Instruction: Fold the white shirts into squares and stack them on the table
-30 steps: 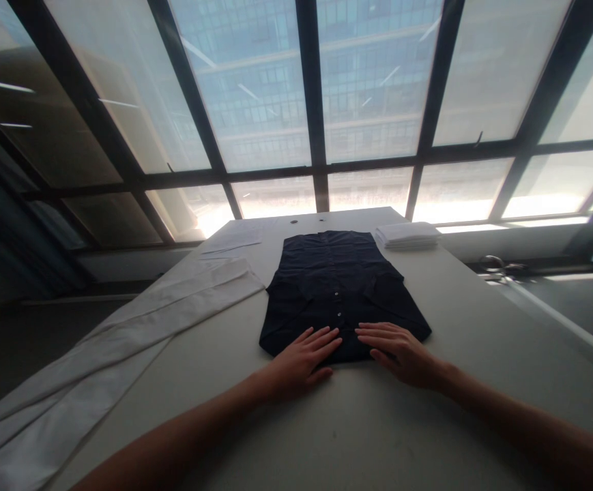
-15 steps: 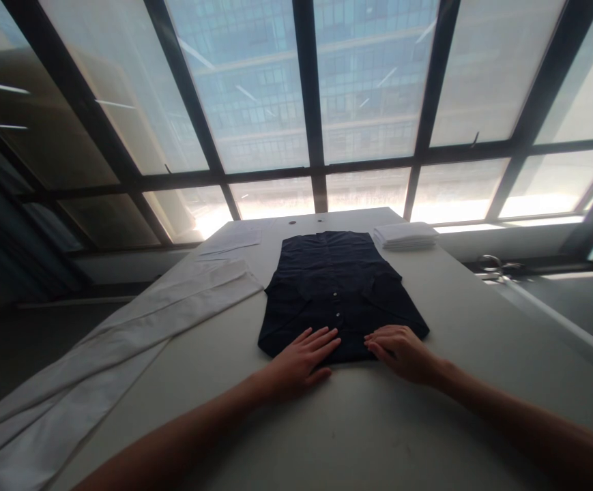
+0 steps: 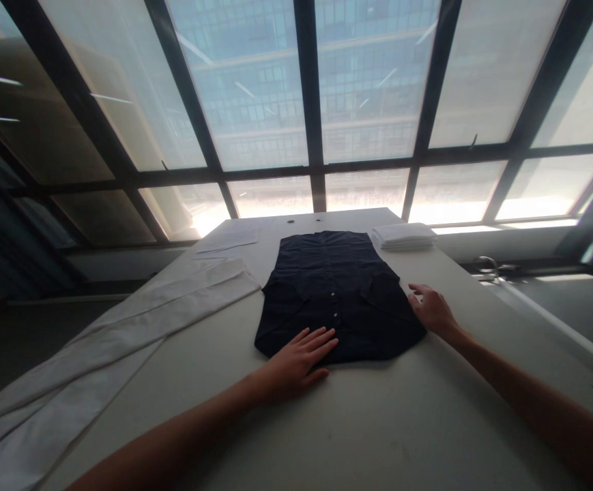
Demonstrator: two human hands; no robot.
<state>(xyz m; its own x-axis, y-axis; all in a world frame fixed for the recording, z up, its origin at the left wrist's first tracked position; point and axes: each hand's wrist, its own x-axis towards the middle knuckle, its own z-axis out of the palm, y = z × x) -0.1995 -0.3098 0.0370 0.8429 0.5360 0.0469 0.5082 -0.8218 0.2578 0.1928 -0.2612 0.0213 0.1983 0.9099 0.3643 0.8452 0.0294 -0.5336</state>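
Note:
A dark navy shirt [image 3: 334, 279] with small pale buttons down its middle lies spread and folded in at the sides on the white table [image 3: 357, 423]. My left hand [image 3: 301, 358] rests flat on its near edge, fingers stretched out and a little spread. At the shirt's right side is my right hand [image 3: 430, 307], fingers bent and slightly apart, close to the cloth's edge. I see nothing held in it; whether its fingertips touch the shirt I cannot tell.
Long white cloth [image 3: 173, 300] covers the table's left side and hangs toward the near left. Paper sheets [image 3: 229, 239] lie behind it. A folded white stack [image 3: 403, 236] sits at the far right. Large dark-framed windows [image 3: 316, 170] rise beyond the table.
My right hand has left the shirt's near edge and moved right and away from me to its right side. My left hand stays in place on the cloth.

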